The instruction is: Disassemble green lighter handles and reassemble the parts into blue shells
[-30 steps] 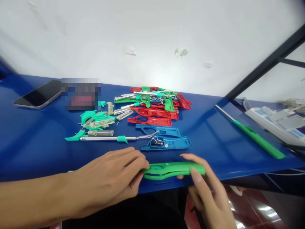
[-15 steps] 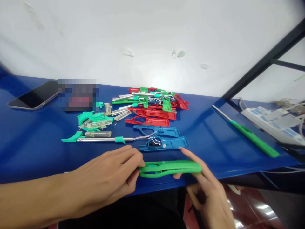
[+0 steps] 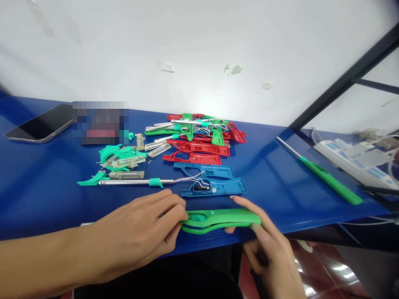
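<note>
Both hands hold a green plastic lighter handle (image 3: 222, 219) lying along the near edge of the blue table (image 3: 280, 182). My left hand (image 3: 140, 236) pinches its left end with thumb and fingers closed. My right hand (image 3: 268, 249) grips its right end from below, index finger laid along the top. Just beyond lie two blue handle shells (image 3: 215, 187) with wires and a metal tube with a teal collar (image 3: 137, 181).
A heap of red and green handle shells (image 3: 199, 137) and metal tubes sits mid-table, small teal parts (image 3: 120, 158) to its left. A phone (image 3: 40, 124) lies far left, an assembled green long lighter (image 3: 324, 178) at right, a power strip (image 3: 355, 162) beyond.
The green handle and both hands have shifted slightly left and farther onto the table. My right index finger now lies along the handle's top.
</note>
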A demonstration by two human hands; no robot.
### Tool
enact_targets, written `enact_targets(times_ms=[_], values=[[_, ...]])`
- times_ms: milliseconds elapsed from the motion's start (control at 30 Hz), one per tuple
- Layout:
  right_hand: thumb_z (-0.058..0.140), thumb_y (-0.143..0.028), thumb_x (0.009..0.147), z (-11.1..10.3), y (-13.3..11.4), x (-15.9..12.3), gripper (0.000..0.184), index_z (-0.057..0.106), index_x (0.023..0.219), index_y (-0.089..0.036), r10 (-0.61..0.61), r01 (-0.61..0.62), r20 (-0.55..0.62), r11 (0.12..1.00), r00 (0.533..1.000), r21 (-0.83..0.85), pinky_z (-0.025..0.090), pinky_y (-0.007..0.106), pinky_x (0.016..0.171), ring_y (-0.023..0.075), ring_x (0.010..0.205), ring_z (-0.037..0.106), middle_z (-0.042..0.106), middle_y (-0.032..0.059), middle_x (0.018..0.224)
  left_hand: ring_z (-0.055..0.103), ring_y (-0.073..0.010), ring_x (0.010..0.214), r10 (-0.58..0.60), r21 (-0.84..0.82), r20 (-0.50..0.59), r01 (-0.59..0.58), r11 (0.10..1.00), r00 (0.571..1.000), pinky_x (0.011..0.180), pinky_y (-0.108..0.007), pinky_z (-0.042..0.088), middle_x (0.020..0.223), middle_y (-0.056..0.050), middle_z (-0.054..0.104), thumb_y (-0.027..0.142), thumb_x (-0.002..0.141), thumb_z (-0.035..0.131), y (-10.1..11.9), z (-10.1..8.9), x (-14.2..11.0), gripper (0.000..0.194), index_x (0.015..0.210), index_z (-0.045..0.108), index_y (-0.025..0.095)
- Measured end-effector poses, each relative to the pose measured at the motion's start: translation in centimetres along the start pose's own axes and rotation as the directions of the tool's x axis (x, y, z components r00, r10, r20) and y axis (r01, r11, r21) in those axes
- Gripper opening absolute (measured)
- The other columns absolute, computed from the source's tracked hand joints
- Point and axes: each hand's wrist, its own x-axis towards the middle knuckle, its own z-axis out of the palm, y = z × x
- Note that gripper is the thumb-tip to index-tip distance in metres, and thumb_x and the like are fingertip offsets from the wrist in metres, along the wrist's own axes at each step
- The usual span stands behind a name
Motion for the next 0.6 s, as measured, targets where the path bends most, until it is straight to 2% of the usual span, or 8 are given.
enact_targets(times_ms=[200, 433, 500, 600], values=[[0.060, -0.074, 0.092, -1.0, 0.9, 1.2, 0.067, 0.070, 0.136, -0.025, 0.063, -0.065, 0.028, 0.995, 0.998, 0.081, 0.008, 0.022, 0.038, 0.0031, 0.037, 0.015, 0.079, 0.0059, 0.079, 0.072, -0.0193, 0.084, 0.018, 0.026, -0.029, -0.017, 1.000, 0.999, 0.081, -0.031, 0.061, 0.089, -0.003, 0.073, 0.009, 0.111, 0.034, -0.2, 0.5, 0.2, 0.037, 0.097, 0.068, 0.016], [0.061, -0.065, 0.089, -1.5, 0.9, 1.2, 0.057, 0.074, 0.129, -0.026, 0.117, -0.123, 0.079, 0.989, 0.990, 0.083, 0.006, 0.023, 0.041, 0.0040, 0.037, 0.018, 0.081, 0.0077, 0.085, 0.074, -0.0213, 0.086, 0.020, 0.030, -0.017, -0.020, 0.999, 1.000, 0.081, -0.034, 0.064, 0.091, -0.003, 0.074, 0.007, 0.109, 0.036, -0.2, 0.7, 0.2, 0.036, 0.096, 0.068, 0.017], [0.057, -0.061, 0.092, -1.4, 0.9, 1.0, 0.055, 0.074, 0.131, -0.027, 0.084, -0.088, 0.076, 0.995, 0.994, 0.051, 0.007, 0.024, 0.042, 0.0055, 0.037, 0.017, 0.076, 0.0044, 0.073, 0.074, -0.0218, 0.085, 0.026, 0.031, -0.015, -0.025, 0.999, 1.000, 0.080, -0.035, 0.065, 0.091, -0.003, 0.075, 0.006, 0.108, 0.034, -0.1, 0.5, 0.2, 0.037, 0.094, 0.067, 0.017], [0.052, -0.060, 0.099, -1.1, 0.9, 0.5, 0.053, 0.072, 0.137, -0.029, 0.023, -0.025, 0.074, 1.000, 0.997, 0.015, 0.008, 0.025, 0.044, 0.0072, 0.040, 0.011, 0.053, -0.0049, 0.049, 0.074, -0.0219, 0.082, 0.017, 0.037, -0.016, -0.016, 0.999, 1.000, 0.077, -0.034, 0.065, 0.090, -0.004, 0.075, 0.003, 0.105, 0.034, -0.1, 0.3, 0.2, 0.038, 0.092, 0.066, 0.017]])
